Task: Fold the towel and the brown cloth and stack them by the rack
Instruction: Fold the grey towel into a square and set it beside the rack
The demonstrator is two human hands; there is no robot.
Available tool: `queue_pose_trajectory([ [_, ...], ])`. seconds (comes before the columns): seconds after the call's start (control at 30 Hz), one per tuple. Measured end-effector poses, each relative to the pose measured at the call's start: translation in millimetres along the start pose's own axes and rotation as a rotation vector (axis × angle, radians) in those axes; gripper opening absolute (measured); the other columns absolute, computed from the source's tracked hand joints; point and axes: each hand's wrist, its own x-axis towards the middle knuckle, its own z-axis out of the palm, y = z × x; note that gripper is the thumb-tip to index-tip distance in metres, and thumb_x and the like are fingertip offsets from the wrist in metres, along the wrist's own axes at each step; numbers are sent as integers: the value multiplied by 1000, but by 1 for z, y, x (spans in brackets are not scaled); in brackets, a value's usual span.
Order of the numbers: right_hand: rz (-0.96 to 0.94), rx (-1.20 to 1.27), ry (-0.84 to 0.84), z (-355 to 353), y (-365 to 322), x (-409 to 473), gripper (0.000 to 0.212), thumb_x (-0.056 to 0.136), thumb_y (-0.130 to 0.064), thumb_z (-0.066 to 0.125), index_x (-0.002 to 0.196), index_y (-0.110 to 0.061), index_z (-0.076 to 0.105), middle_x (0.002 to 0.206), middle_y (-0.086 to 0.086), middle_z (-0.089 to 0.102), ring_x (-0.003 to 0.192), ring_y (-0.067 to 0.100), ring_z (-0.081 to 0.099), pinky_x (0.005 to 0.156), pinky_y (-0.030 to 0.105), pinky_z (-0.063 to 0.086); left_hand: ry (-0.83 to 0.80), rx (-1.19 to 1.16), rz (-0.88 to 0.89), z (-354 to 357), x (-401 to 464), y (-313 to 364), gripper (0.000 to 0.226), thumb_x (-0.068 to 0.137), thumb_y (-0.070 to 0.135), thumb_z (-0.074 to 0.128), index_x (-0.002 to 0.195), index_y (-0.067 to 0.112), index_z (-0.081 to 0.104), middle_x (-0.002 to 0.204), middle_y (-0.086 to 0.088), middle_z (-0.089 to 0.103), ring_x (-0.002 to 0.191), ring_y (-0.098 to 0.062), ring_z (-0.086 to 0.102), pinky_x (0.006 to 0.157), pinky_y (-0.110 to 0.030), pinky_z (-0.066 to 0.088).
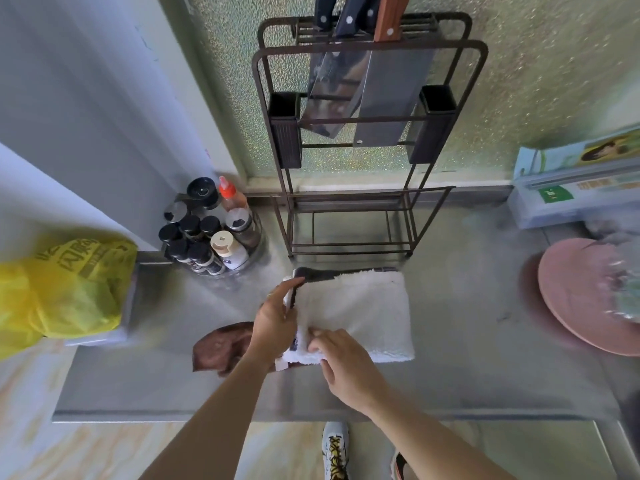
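Your shoes (335,448) show below the counter edge, nearest the cam. Both forearms reach over the steel counter (485,358) to the white towel (363,306), which lies folded flat just in front of the rack (349,216). Your right hand (343,365) pinches the towel's near-left corner w/ fingers curled onto the pile. Just left of that grip, your left hand (277,320) clamps the towel's left edge, index finger stretched fwd along a dark layer under it. Brown cloth (221,348) sits crumpled left of both grips, partly under your left wrist. Spice bottles (207,233) stand further left & back; pink plate (585,296) well right.
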Motion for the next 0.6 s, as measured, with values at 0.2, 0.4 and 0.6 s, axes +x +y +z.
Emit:
queue_pose_trajectory([
  [0.2,250,-173,311,-14,31,5,33,99,-29,48,130,-17,55,153,10,45,140,31,42,110,45,42,251,500,178,20,-2,5,68,73,-8,49,137,16,50,151,-15,44,134,-37,42,108,-51,40],
  [0.4,337,-354,88,-15,74,19,70,98,-61,32,158,-32,12,169,8,1,155,33,-4,122,58,14,-47,911,425,51,9,-15,57,102,36,35,157,32,21,167,-10,9,154,-33,1,122,-54,17],
  [0.6,334,-318,43,-9,80,14,73,97,-68,24,158,-37,0,168,4,-12,154,28,-14,124,56,7,-102,1008,307,57,13,-37,59,103,51,17,158,37,1,168,-8,-6,153,-34,-12,122,-53,15],
])
